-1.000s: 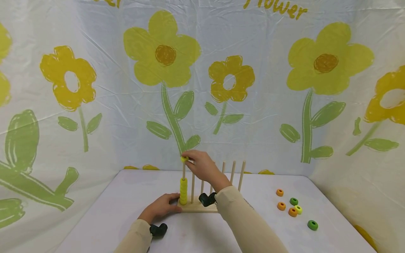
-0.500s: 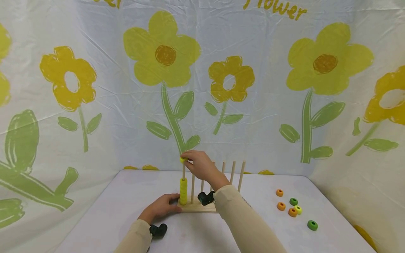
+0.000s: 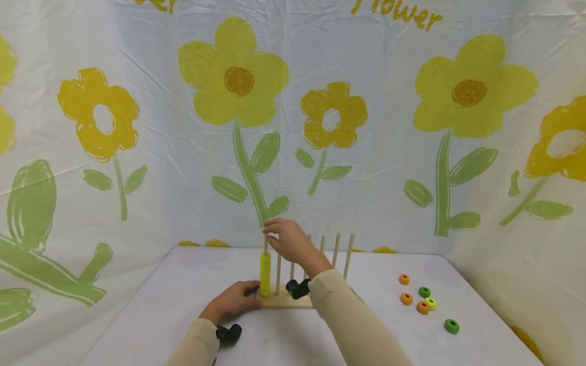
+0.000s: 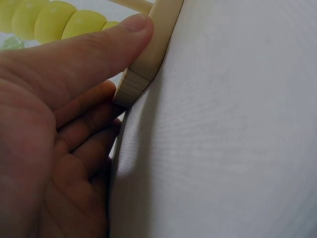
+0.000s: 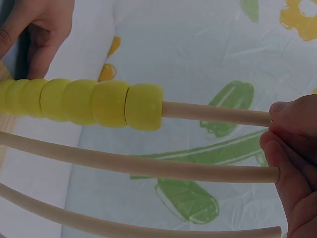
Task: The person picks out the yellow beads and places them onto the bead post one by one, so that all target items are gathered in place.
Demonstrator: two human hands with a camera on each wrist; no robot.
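A wooden peg stand [image 3: 288, 302] with a row of upright pegs stands on the table. Yellow beads are stacked on its leftmost peg [image 5: 215, 113], and the top bead [image 5: 144, 106] sits against those below, with bare peg above it. My right hand [image 3: 290, 241] is at the tip of that peg, thumb and fingers slightly bent, with no bead between them. My left hand [image 3: 233, 300] holds the left end of the base [image 4: 148, 54], thumb on one side and fingers on the other.
To the right lie several loose beads: orange ones [image 3: 406, 298], green ones [image 3: 451, 326] and a yellow one [image 3: 431, 304]. A flower-printed cloth [image 3: 366, 193] hangs behind the white table [image 3: 151, 305]. The other pegs [image 3: 336, 251] stand partly behind the right hand and forearm.
The yellow bead that the right hand pinched at the peg's top has been let go and slid down onto the stack, which is one bead taller. The left hand keeps its place.
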